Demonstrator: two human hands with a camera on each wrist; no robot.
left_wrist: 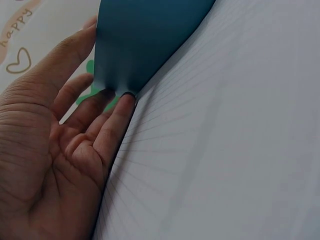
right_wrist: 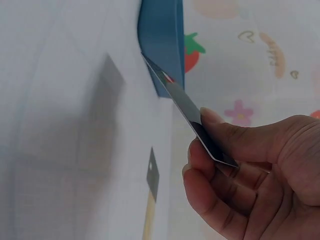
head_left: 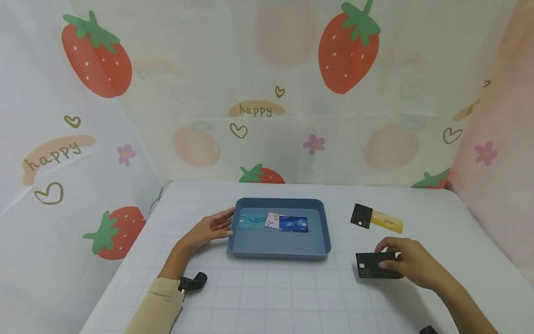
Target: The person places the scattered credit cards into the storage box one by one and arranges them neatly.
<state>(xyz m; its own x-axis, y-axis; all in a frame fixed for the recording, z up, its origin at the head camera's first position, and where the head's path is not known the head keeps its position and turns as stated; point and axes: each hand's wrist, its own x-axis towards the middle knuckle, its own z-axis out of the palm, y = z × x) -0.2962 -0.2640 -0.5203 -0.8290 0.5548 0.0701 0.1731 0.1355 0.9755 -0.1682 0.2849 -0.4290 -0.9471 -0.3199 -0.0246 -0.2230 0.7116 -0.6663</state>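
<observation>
My right hand (head_left: 410,260) pinches a black VIP card (head_left: 371,266) between thumb and fingers, held above the table to the right of the tray. In the right wrist view the card (right_wrist: 187,112) appears nearly edge-on and tilted. My left hand (head_left: 210,231) touches the left wall of the blue-grey tray (head_left: 275,249), its fingers fairly straight; the left wrist view shows the fingertips (left_wrist: 127,100) against that wall. Inside the tray lie a teal VIP card (head_left: 250,221), a pale patterned card (head_left: 272,220) and a blue card (head_left: 294,224), partly overlapping.
Beyond my right hand, another black card (head_left: 361,216) and a yellow card (head_left: 388,222) lie on the white table (head_left: 267,297), touching or overlapping. A strawberry-print curtain (head_left: 267,148) stands behind the table and at both sides.
</observation>
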